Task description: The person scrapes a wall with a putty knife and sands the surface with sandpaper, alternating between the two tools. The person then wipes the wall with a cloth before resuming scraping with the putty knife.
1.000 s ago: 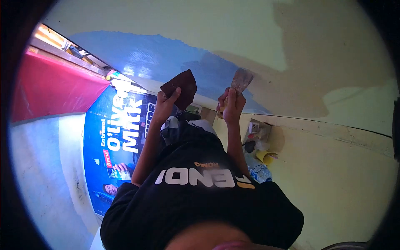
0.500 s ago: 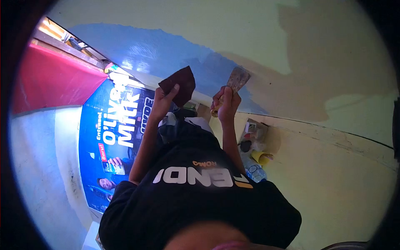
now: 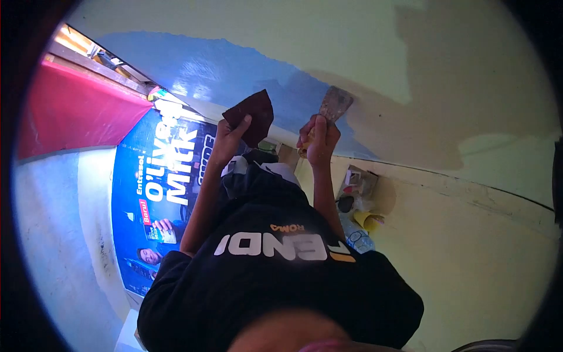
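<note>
My left hand [image 3: 233,136] grips a dark reddish-brown sheet of sandpaper [image 3: 255,112], the thumb lying flat on its face. In my right hand [image 3: 320,139] is a putty knife [image 3: 336,104] with a worn, stained blade that points up toward the wall. My fingers are wrapped round its handle, whose yellowish end shows below the fist. Behind both hands is a wall [image 3: 363,35] with a broad blue-grey smooth patch [image 3: 234,61]. The blade overlaps the right part of that patch in this view.
A blue printed banner [image 3: 146,182] hangs at the left, below red sheeting [image 3: 82,111]. Down on the right stand a box [image 3: 359,182], a yellow container [image 3: 368,221] and a clear plastic bottle [image 3: 359,239].
Both hands have shifted very slightly upward, with the sandpaper and putty knife still held. The putty knife's blade has turned a little more upright.
</note>
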`<state>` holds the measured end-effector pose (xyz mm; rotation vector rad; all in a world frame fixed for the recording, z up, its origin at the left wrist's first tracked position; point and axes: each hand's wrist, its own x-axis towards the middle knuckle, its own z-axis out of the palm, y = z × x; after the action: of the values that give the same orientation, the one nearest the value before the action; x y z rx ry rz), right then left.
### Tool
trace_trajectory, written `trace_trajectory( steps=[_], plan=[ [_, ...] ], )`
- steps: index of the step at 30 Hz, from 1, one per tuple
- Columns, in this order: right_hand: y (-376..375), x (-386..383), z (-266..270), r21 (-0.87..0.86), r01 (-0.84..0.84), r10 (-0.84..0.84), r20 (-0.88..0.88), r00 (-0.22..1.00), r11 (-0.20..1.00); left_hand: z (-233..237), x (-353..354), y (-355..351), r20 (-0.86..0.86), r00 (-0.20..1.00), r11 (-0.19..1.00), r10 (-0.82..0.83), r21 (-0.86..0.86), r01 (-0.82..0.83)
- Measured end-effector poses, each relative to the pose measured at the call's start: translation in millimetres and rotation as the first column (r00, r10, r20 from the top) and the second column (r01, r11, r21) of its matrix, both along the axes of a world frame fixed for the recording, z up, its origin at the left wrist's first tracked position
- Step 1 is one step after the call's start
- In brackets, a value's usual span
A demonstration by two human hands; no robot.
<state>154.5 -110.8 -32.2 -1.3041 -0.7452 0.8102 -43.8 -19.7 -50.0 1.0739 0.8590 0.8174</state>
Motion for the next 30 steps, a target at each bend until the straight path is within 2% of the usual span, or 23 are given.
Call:
trace_trajectory(
  steps=[3, 6, 8, 11, 14, 15, 18, 21, 24, 27, 30],
  plan=[
    [1.4, -0.8, -5.8, -0.004, 0.022, -0.022, -0.041, 0.999, 1.000, 8.3, 1.5, 5.3, -0.040, 0.999, 0.998, 0.013, 0.061, -0.011],
    [0.6, -2.0, 0.9, 0.020, 0.005, -0.004, -0.067, 0.998, 1.000, 6.1, 2.5, 3.4, -0.077, 0.996, 0.998, 0.052, 0.039, -0.049],
    [4.9, -2.8, 2.2, 0.062, 0.006, -0.001, -0.077, 0.997, 0.998, 5.9, 0.3, 1.6, -0.009, 1.000, 1.000, 0.018, -0.008, -0.018],
    [-2.0, 5.8, -14.9, 0.013, 0.009, -0.009, 0.022, 1.000, 1.000, 9.6, 1.0, 5.0, -0.002, 1.000, 0.999, 0.023, 0.041, -0.023],
    [-0.6, 3.9, -0.7, 0.022, -0.017, 0.018, -0.021, 1.000, 1.000, 4.6, -4.8, 6.2, -0.053, 0.998, 1.000, 0.016, 0.002, -0.016],
    [0.5, 3.4, -2.1, 0.006, 0.017, -0.017, 0.015, 1.000, 1.000, -1.3, -5.1, 7.4, 0.026, 1.000, 1.000, 0.002, -0.015, -0.002],
    [-1.6, 3.3, -5.2, -0.063, 0.057, -0.059, -0.036, 0.998, 0.996, -4.4, -9.9, 11.6, -0.011, 1.000, 1.000, 0.001, -0.010, -0.001],
    [1.5, 0.4, 3.9, 0.014, -0.009, 0.010, -0.014, 1.000, 1.000, -0.8, -10.7, 10.8, -0.041, 0.999, 1.000, -0.002, -0.021, 0.001],
    [-1.5, 6.6, -20.7, -0.049, -0.004, 0.005, 0.004, 1.000, 0.999, 11.6, -7.2, 10.8, -0.098, 0.995, 1.000, -0.007, 0.011, 0.008],
    [0.3, 1.2, -21.5, -0.108, 0.038, -0.031, 0.062, 0.998, 0.993, 0.0, -6.5, 11.6, -0.053, 0.999, 1.000, 0.002, 0.016, -0.001],
    [18.4, -5.9, -6.7, -0.021, -0.064, 0.067, 0.154, 0.986, 0.998, -5.3, -6.9, 12.7, -0.010, 1.000, 1.000, -0.015, -0.024, 0.015]
  ],
)
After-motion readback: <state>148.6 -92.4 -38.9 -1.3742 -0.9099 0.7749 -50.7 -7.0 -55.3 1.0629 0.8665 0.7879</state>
